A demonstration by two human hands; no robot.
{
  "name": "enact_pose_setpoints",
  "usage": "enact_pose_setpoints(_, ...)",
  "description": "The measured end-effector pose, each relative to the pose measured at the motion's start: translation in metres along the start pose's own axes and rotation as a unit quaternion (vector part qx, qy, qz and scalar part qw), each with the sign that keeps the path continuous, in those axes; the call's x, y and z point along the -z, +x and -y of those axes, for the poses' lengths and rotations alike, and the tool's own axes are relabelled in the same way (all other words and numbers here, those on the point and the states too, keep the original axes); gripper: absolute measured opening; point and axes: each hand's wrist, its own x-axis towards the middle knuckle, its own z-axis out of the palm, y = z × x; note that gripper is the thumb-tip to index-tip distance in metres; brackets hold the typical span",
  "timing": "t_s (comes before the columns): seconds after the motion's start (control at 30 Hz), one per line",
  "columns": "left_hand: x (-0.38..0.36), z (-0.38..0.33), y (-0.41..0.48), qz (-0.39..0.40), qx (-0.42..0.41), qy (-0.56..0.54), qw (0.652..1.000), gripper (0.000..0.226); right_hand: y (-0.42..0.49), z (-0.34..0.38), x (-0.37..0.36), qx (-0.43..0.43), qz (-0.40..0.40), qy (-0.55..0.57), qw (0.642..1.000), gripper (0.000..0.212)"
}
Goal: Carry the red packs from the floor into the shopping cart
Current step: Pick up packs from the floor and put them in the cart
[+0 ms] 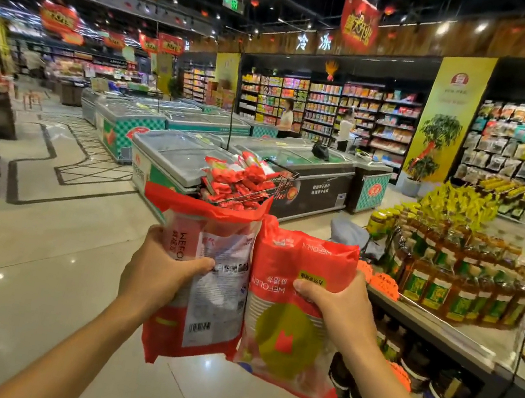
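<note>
I hold two red packs upright in front of me. My left hand grips the left red pack, whose white back label with a barcode faces me. My right hand grips the right red pack, which shows a green circle on its front. Straight ahead, beyond the packs, stands the wire shopping cart, heaped with several red packs. The cart's lower part is hidden behind the packs in my hands.
Chest freezers stand behind and left of the cart. A low display shelf with oil bottles and jars runs along my right. Pale tiled floor spreads to the left. Two people stand at the far shelves.
</note>
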Motion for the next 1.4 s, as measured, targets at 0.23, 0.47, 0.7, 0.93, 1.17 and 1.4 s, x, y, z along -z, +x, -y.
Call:
enact_pose_setpoints(0.23, -0.062, -0.020, 0.097, -0.036, 0.012, 0.016, 0.999, 0.096, 0.136, -0.008, -0.023, 0.022, 0.014, 0.013, 1.000, 0.094)
enact_pose_setpoints(0.47, -0.110, -0.026, 0.174, -0.055, 0.016, 0.023, 0.998, 0.089, 0.249, -0.018, -0.046, 0.044, 0.038, -0.001, 0.998, 0.102)
enact_pose_setpoints(0.7, -0.142, -0.007, 0.259, -0.062, 0.030, 0.027, 0.997, 0.093, 0.332, -0.025, -0.090, 0.039, 0.057, -0.008, 0.998, 0.095)
enact_pose_setpoints(0.93, -0.170, 0.019, 0.376, -0.062, 0.019, 0.037, 0.997, 0.078, 0.423, -0.011, -0.150, 0.039, 0.055, -0.016, 0.998, 0.083)
enact_pose_setpoints(1.17, -0.192, 0.034, 0.502, -0.058, 0.022, 0.009, 0.998, 0.093, 0.543, 0.000, -0.222, 0.043, 0.049, -0.044, 0.997, 0.105)
enact_pose_setpoints(1.4, -0.221, 0.040, 0.595, -0.044, 0.026, 0.006, 0.999, 0.106, 0.626, 0.004, -0.265, 0.032, 0.056, -0.046, 0.997, 0.106)
